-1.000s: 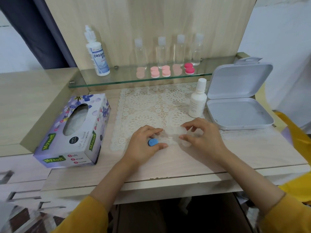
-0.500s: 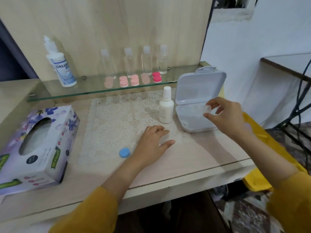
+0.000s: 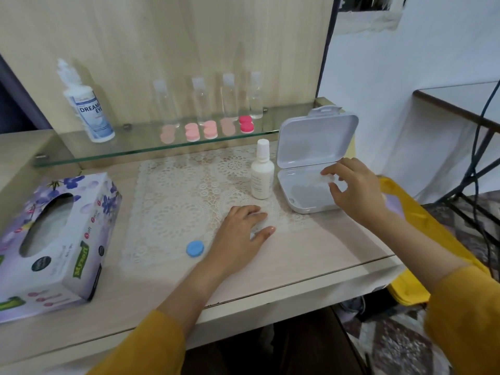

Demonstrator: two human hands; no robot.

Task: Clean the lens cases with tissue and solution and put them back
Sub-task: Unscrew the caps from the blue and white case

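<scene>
On view are one tissue box (image 3: 62, 239), one lace mat (image 3: 189, 190), one blue cap (image 3: 195, 248), one small white bottle (image 3: 262, 174), one white box (image 3: 311, 142), one solution bottle (image 3: 89, 112), four clear bottles (image 3: 228, 98) and five pink lens cases (image 3: 192, 132).

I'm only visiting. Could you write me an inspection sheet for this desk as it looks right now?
Surface: wooden desk with a lace mat; glass shelf behind.
Job's things: blue cap on the mat; small bottle upright beside the open box; tissue box at left; solution bottle and pink cases on the shelf.
Clutter: four clear bottles on the shelf.
Hands: left hand rests flat on the mat; right hand pinches a small clear piece over the box.
Cables: dark cables hang at far right.
Surroundings: second table and yellow cloth at right.
</scene>
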